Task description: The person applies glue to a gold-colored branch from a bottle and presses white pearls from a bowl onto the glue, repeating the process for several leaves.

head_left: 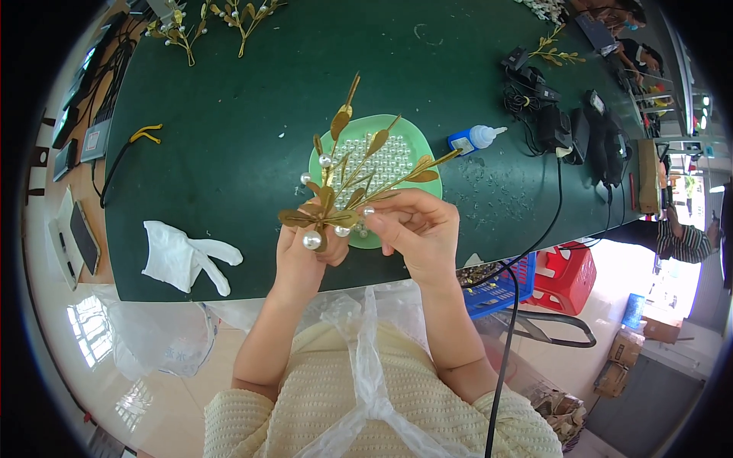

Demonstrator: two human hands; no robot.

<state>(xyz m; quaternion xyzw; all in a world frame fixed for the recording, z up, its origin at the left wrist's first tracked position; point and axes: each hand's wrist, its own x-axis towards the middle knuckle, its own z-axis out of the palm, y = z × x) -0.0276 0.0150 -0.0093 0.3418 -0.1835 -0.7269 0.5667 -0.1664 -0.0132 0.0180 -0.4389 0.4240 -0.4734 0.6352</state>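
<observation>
My left hand (299, 263) is closed around the stem of a gold leaf branch (326, 200) dotted with white pearl beads. The sprig's leaves fan out upward over a light green plate (418, 136), which is full of loose pearl beads (393, 159). At the branch's lower right, the thumb and index finger of my right hand (427, 238) are pinched together on a pearl bead (369, 211). That bead is against or very close to a leaf; contact is too small to make out. A larger bead (311, 240) sits at the sprig's lower left.
Right of the plate lies a blue-and-white glue bottle (475, 140). A white glove (187, 256) rests at the table's left front. More gold sprigs (243, 21) lie at the back left. Black adapters and cables (553, 126) crowd the right side, above a blue basket (496, 288) and red stool (566, 278).
</observation>
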